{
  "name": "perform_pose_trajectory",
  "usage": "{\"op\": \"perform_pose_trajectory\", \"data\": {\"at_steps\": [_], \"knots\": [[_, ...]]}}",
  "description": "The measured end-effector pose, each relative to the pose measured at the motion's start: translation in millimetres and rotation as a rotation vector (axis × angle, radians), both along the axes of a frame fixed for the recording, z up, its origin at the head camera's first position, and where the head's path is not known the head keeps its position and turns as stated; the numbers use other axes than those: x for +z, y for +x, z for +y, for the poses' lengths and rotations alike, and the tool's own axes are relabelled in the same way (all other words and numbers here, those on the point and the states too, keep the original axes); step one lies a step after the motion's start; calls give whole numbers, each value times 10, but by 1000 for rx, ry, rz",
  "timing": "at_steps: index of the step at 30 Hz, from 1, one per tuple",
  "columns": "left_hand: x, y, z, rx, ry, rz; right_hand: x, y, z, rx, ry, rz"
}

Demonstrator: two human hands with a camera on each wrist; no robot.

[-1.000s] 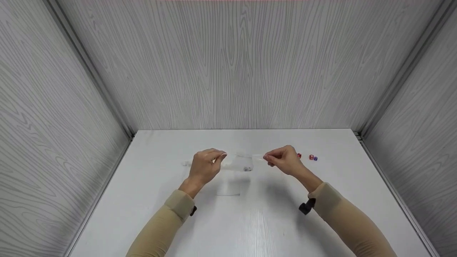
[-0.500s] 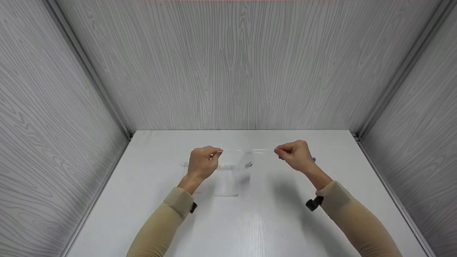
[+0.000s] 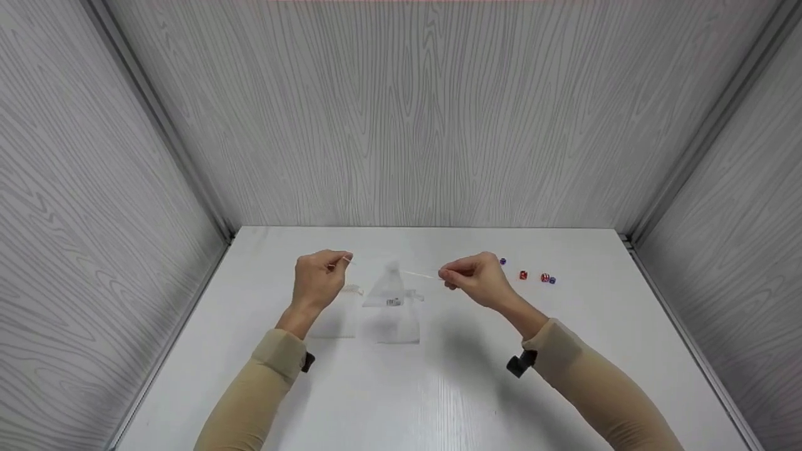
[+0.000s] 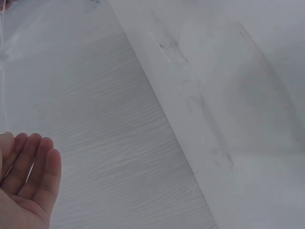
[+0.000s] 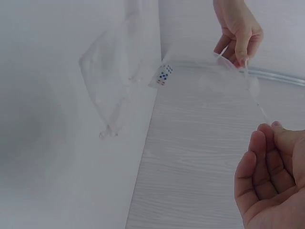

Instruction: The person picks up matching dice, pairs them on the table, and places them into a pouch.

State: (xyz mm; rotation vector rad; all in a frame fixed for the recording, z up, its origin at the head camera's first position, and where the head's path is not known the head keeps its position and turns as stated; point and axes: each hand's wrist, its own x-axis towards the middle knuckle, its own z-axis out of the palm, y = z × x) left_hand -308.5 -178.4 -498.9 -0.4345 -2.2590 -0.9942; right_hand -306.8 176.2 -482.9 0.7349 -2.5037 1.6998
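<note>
A clear plastic drawstring bag hangs above the table between the hands, its mouth gathered into a narrow neck. A white die with coloured dots lies in its bottom corner. The left hand pinches one end of the thin cord between thumb and fingertips; its other fingers show in the left wrist view. From the neck, the pale drawstring runs to the right hand, which pinches it between thumb and forefinger. Most of the cord on the left side is too faint to see.
More clear bags lie flat on the white table, one under the hanging bag and one by the left wrist. Right of the right hand sit several small dice, including a red die and a purple die. Grey wood-grain panels enclose the table.
The hands have drawn apart, then both shifted left with the bag. Its mouth has pulled from wide and flat to a narrow neck. The dice at right show again beside the right hand.
</note>
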Motion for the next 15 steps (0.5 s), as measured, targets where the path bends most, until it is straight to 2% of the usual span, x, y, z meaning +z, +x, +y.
{"op": "perform_pose_trajectory", "data": {"at_steps": [9, 15], "knots": [[5, 37, -271, 57, -5, -12, 28, 31, -330, 62, 10, -2], [-12, 153, -431, 106, -17, -8, -39, 80, -543, 107, 20, -10]]}}
